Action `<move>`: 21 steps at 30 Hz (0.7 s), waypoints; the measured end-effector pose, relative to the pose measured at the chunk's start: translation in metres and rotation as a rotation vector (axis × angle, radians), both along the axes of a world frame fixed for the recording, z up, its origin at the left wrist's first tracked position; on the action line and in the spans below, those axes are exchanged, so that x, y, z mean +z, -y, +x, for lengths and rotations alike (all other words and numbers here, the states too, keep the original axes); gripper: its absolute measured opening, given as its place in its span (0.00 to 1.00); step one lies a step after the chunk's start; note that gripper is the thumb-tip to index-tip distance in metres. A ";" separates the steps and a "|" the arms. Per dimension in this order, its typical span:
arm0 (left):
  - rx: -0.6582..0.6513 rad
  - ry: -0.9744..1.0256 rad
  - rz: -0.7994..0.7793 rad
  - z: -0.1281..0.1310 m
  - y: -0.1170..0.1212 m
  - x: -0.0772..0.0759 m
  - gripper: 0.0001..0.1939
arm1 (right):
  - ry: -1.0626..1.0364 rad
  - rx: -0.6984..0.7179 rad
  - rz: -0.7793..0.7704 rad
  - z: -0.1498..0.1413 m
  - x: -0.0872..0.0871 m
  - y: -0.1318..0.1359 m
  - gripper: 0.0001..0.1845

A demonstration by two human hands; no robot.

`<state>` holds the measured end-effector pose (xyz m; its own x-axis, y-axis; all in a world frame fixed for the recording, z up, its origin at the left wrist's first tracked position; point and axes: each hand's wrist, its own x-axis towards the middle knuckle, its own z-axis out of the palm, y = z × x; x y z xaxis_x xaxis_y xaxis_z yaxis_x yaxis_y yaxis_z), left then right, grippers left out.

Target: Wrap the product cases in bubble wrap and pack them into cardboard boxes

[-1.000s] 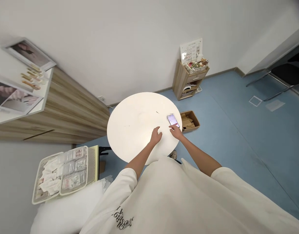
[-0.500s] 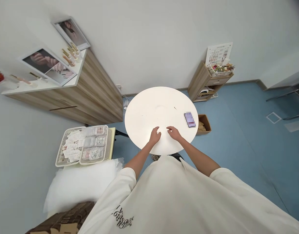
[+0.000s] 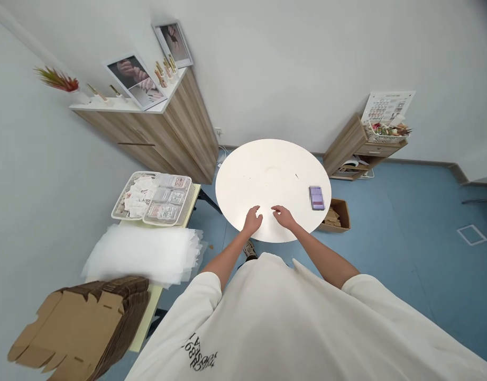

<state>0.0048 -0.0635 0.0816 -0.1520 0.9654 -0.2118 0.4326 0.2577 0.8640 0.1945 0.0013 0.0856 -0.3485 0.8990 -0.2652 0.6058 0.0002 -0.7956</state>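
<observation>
My left hand is over the near part of a round white table, with its fingers and thumb apart and nothing between them. Facing it, my right hand has loosely bent fingers, spread from the thumb, and holds nothing either. A gap separates the two hands. To the right of my right hand, a purple rectangular thing, blurred into blocks, lies near the table's edge. A small dark mark shows farther back on the tabletop.
At left, a side table bears white trays of packets, translucent sheets and flat cardboard boxes. A wooden cabinet stands behind. At right are a small shelf and an open cardboard box.
My view has swung to the left, bringing the flat cardboard boxes more fully into sight. Both hands keep the same open pose in front of me.
</observation>
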 end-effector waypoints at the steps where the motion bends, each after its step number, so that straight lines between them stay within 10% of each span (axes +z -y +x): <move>1: 0.002 -0.003 0.001 0.005 0.008 -0.002 0.25 | -0.001 0.003 -0.005 0.004 -0.003 0.007 0.19; 9: 0.080 -0.023 -0.033 0.021 0.081 -0.014 0.24 | 0.011 0.115 -0.074 0.009 -0.020 0.061 0.19; 21: 0.296 -0.012 -0.055 -0.048 0.125 0.010 0.26 | -0.026 0.310 -0.029 -0.071 0.000 0.070 0.19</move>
<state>-0.0434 -0.1888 0.0914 -0.4281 0.8657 -0.2593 0.3420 0.4208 0.8402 0.1230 -0.0687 0.0858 -0.6123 0.7406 -0.2768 0.5597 0.1587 -0.8133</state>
